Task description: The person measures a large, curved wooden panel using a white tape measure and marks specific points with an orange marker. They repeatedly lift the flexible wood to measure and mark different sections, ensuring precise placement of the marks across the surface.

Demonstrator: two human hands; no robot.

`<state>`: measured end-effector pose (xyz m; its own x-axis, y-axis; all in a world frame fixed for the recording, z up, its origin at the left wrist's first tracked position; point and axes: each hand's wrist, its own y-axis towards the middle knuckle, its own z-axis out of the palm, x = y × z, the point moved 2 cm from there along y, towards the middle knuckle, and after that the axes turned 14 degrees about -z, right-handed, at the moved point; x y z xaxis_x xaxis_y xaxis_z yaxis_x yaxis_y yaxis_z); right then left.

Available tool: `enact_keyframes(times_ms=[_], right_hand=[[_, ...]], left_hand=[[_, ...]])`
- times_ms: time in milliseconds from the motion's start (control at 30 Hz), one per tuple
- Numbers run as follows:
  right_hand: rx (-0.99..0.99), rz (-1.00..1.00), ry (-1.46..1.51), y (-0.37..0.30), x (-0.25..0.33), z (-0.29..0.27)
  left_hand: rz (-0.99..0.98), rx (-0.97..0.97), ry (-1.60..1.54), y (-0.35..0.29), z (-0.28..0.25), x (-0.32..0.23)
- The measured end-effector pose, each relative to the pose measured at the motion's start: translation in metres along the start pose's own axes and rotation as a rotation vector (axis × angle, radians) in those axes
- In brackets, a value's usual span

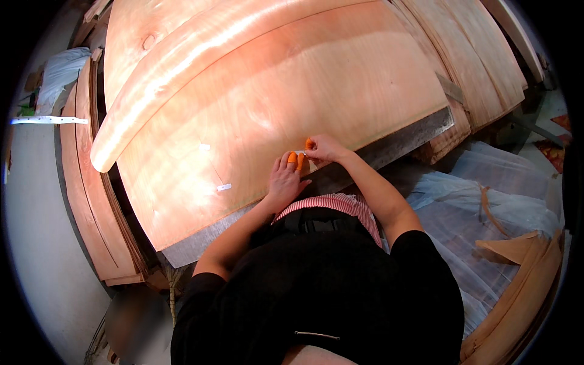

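A broad sheet of pale wood veneer (255, 115) lies before me, its far part curled over into a long roll (182, 67). My left hand (287, 181) rests on the sheet near its front edge, fingers stretched out, with orange covers on some fingertips. Just to its right, my right hand (322, 149) is closed in a pinch, an orange cover on a finger. A small white strip shows between the two hands; whether the right fingers grip it is hidden. Two white tape pieces, one nearer (224, 187) and one farther (204, 147), stick to the veneer on the left.
A grey metal edge (420, 132) runs along the front of the table. Stacked veneer sheets stand at left (91, 194) and far right (480, 61). Clear plastic sheeting (480, 207) covers something at right, beside a curved brown wooden piece (517, 298).
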<state>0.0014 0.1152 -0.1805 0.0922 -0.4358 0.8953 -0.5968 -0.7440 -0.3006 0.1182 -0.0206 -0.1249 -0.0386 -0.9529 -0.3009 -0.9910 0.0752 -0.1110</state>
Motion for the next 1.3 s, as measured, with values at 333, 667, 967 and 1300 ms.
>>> enact_keyframes(times_ms=[333,667,967,1300], right_hand=[[0.114,0.011,-0.404,-0.022,0.039,-0.026],[-0.004,-0.038,-0.955,-0.006,0.067,-0.111],[-0.205,0.191,0.18,-0.127,-0.052,-0.217],[-0.08,0.13,0.043,-0.107,-0.084,-0.202]], left_hand=[[-0.047,0.113,0.124,0.011,0.009,-0.004],[-0.028,0.129,0.175,0.01,0.001,-0.004],[-0.099,0.132,-0.237,0.036,-0.031,-0.005],[0.128,0.438,-0.144,0.102,-0.014,-0.107]])
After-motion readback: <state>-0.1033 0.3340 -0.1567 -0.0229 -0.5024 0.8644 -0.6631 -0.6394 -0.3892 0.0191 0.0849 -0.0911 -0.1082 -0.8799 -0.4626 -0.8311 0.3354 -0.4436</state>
